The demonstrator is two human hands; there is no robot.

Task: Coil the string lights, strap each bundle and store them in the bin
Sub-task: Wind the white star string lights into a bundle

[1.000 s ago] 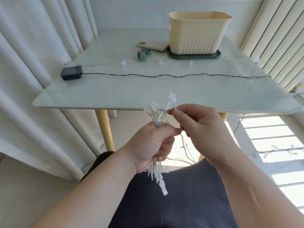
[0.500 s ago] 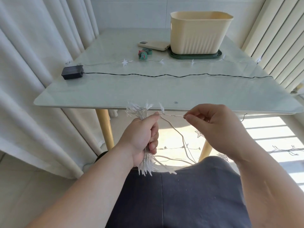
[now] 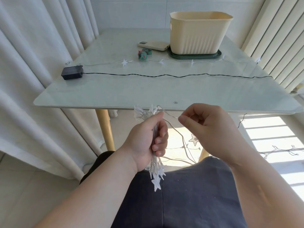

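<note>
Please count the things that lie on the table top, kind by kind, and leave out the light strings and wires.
Bin: 1
Green lid or tray under the bin: 1
Phone: 1
Black battery box: 1
Green straps: 2
Total: 6

The surface [image 3: 164, 92] fills the middle of the frame. At its upper right a bin [image 3: 197, 33] stands on a tray [image 3: 194, 56], with a phone [image 3: 153, 45] just left of it and straps [image 3: 144, 54] below the phone. A battery box [image 3: 72, 72] lies at mid-left, its cable [image 3: 172, 76] running right across the surface. Below the near edge, both hands sit centre frame, the left hand [image 3: 146, 140] left of the right hand [image 3: 209, 129], a light bundle [image 3: 153, 145] in the left.
</note>
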